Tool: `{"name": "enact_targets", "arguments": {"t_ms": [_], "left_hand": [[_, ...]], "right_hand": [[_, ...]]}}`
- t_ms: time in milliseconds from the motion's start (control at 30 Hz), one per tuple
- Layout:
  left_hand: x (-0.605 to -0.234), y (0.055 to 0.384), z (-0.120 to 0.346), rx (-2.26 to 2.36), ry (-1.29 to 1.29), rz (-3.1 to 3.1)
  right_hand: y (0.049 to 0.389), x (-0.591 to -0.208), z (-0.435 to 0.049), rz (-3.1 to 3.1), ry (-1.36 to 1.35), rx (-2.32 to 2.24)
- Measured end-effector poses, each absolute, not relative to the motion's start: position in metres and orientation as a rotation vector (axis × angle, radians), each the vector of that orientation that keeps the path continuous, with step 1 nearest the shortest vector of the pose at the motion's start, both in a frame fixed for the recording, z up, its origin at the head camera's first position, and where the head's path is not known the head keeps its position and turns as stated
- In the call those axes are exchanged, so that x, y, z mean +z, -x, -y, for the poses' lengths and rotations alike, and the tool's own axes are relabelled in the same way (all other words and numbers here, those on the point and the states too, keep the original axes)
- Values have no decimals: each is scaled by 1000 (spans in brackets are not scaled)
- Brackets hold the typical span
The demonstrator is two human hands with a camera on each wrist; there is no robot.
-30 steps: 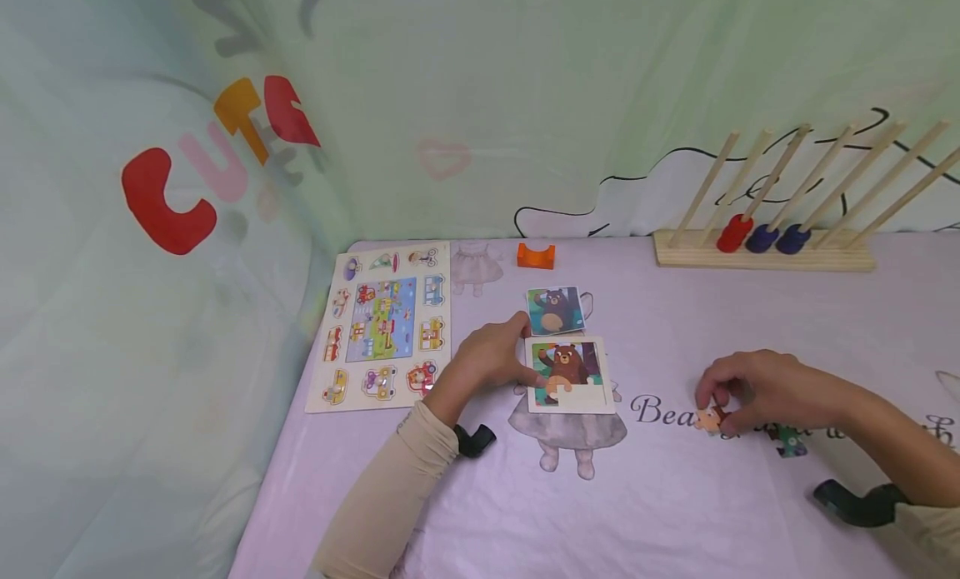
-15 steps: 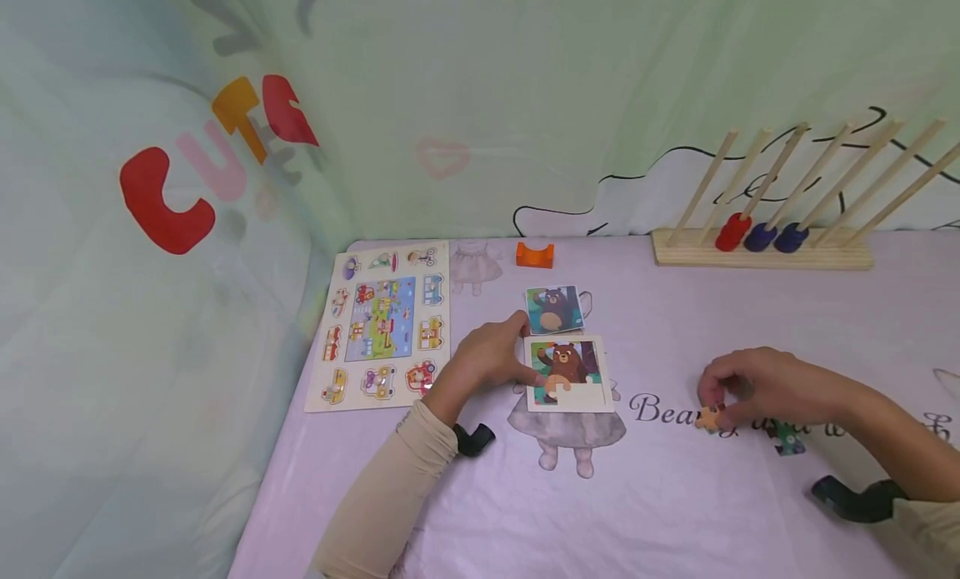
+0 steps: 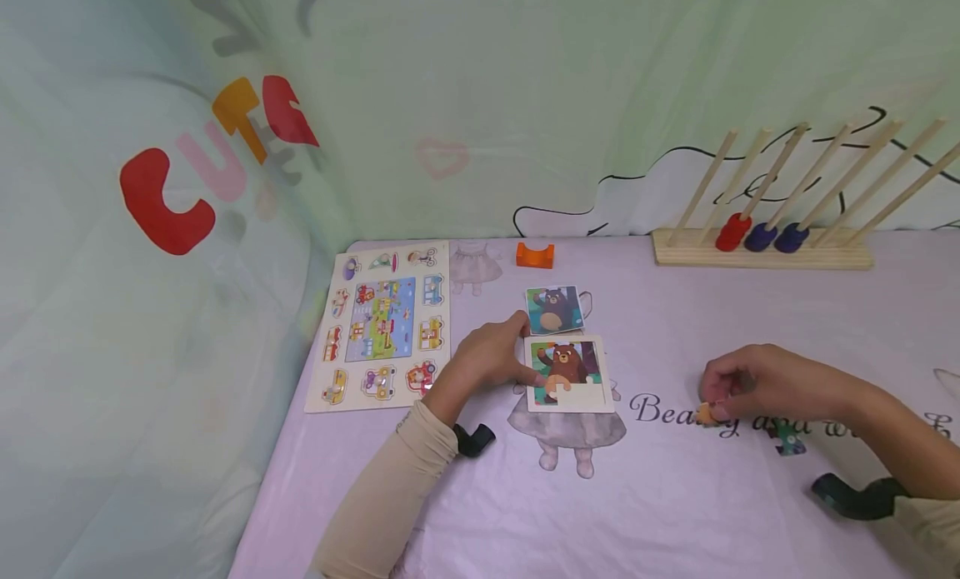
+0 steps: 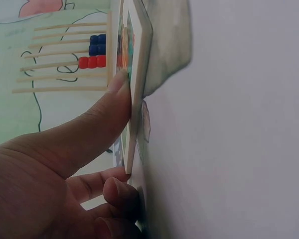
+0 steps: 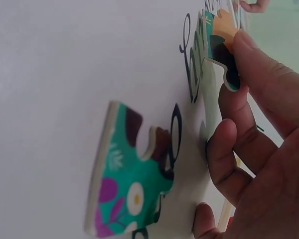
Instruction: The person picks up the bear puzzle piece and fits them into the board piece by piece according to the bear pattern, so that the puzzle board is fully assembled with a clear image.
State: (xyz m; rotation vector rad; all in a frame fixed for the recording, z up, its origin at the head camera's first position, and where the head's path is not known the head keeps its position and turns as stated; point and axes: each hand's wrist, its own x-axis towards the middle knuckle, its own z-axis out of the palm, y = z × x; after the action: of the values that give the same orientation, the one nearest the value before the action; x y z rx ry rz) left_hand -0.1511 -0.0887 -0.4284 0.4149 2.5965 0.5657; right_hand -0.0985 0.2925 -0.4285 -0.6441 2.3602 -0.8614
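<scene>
My left hand [image 3: 487,356] holds the left edge of a small wooden jigsaw board [image 3: 585,398], thumb on its face and other fingers at the edge. The board shows a brown bear, with bare wood at the lower right. Just behind it lies a matching bear picture card [image 3: 555,311]. To the right, my right hand [image 3: 776,387] pinches a jigsaw piece [image 5: 220,40], orange, dark and teal, between thumb and fingers. A second jigsaw piece [image 5: 132,174], teal with purple and white flowers, lies on the cloth below that hand.
A vehicle peg puzzle [image 3: 378,325] lies at the left. An orange arch block [image 3: 536,256] sits behind the card. At the back right stands a wooden peg rack [image 3: 765,256] with red and blue beads. Dark bands show at both wrists.
The piece in my right hand has turned between the fingers, showing more orange and then less of its face. That hand has shifted slightly right. My left hand and the board have stayed put.
</scene>
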Motion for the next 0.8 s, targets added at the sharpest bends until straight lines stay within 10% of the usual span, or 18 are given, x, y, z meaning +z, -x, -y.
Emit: {"name": "enact_targets", "arguments": {"t_ms": [800], "left_hand": [[-427,151,88,585,-415,-2591]], "right_hand": [[114,-416,-238,-2321,686,-977]]}}
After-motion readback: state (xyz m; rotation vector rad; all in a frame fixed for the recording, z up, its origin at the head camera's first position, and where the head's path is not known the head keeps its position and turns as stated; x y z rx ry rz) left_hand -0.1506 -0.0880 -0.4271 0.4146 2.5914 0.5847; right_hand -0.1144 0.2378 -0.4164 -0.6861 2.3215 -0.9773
